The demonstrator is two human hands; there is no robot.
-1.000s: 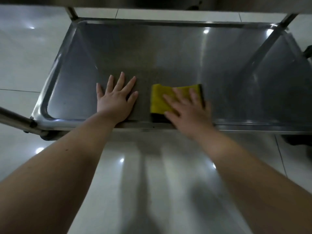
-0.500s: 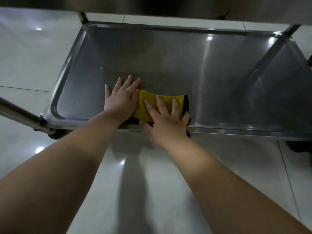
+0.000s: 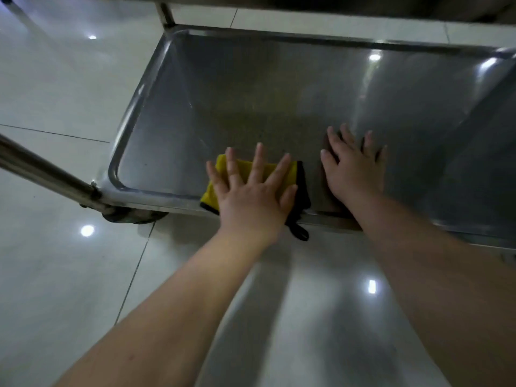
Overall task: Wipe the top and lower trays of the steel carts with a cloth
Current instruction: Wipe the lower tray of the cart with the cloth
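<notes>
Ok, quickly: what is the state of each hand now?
Left hand: open, pressing flat on the yellow cloth.
Right hand: open, flat on the lower tray.

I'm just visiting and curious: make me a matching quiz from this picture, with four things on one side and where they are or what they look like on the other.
Things:
1. left hand
2. right hand
3. cloth
4. floor

Descriptions:
A. flat on the bare steel of the tray
B. yellow with a black edge, lying over the tray's near rim
C. pale glossy tiles with light spots
D. pressing on the cloth with fingers spread

Pairs: 1-D, 2-A, 3-B, 4-C
</notes>
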